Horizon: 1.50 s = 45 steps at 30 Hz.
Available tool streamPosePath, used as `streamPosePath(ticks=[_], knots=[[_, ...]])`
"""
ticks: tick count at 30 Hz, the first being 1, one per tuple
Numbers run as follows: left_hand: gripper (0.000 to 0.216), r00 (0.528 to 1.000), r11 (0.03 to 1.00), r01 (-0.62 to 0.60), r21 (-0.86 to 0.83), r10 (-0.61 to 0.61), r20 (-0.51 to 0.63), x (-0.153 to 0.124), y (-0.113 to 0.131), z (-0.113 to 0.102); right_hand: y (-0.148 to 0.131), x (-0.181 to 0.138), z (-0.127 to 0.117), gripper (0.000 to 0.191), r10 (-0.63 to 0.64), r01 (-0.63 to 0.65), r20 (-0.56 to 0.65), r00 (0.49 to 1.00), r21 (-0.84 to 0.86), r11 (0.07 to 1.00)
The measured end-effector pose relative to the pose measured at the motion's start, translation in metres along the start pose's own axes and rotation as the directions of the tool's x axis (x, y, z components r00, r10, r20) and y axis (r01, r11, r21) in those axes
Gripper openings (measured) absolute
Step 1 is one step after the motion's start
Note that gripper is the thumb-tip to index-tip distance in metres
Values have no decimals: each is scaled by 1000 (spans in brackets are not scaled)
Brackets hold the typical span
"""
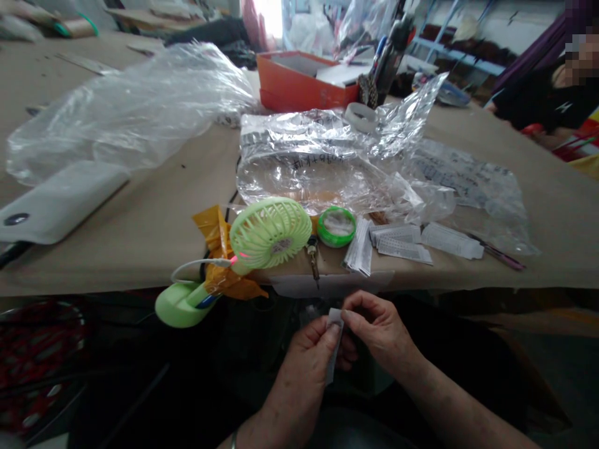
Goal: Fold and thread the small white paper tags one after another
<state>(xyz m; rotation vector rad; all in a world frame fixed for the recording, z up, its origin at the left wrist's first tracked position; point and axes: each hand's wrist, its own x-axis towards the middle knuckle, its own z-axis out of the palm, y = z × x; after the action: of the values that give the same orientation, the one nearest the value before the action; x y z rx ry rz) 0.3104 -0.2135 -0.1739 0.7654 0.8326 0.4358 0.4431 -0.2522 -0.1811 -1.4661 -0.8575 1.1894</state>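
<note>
Just below the table's front edge, my left hand (309, 355) pinches a narrow white paper label (333, 349) between thumb and fingers. My right hand (381, 330) is closed at the label's upper corner, thumb against fingertips. On the table above the hands lie stacks of similar printed labels (400, 240), fanned out. Beside them sits a round green tub (337, 226) with pale content. A small pointed tool (313, 259) lies left of the tub, its tip toward me. Scissors or tweezers with a purplish handle (505, 257) lie at the right.
A light green fan (271, 234) is taped at the table edge. Clear plastic bags (309, 171) cover the middle, with a tape roll (360, 116) on top. Behind stands an orange box (304, 87). A white board-like object (65, 199) lies left. Another person (552, 93) sits far right.
</note>
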Motion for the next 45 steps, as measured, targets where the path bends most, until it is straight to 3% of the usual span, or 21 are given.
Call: streamPosePath(ticks=[3, 6, 14, 27, 45], knots=[[15, 992, 991, -92, 98, 99, -78, -2, 6, -5, -5, 4, 2, 17, -38, 38, 55, 998, -2, 999], [10, 967, 966, -163, 202, 197, -164, -3, 15, -11, -14, 10, 5, 12, -159, 164, 48, 986, -155, 974], [5, 867, 880, -287, 379, 407, -288, 5, 31, -22, -28, 25, 15, 9, -268, 275, 62, 961, -271, 923], [8, 814, 778, -367, 509, 534, -229, 11, 35, -21, -28, 30, 16, 9, -305, 304, 42, 951, -282, 910], [13, 780, 729, -431, 531, 597, -186, 18, 35, -22, -18, 34, 17, 10, -353, 346, 23, 935, -263, 900]])
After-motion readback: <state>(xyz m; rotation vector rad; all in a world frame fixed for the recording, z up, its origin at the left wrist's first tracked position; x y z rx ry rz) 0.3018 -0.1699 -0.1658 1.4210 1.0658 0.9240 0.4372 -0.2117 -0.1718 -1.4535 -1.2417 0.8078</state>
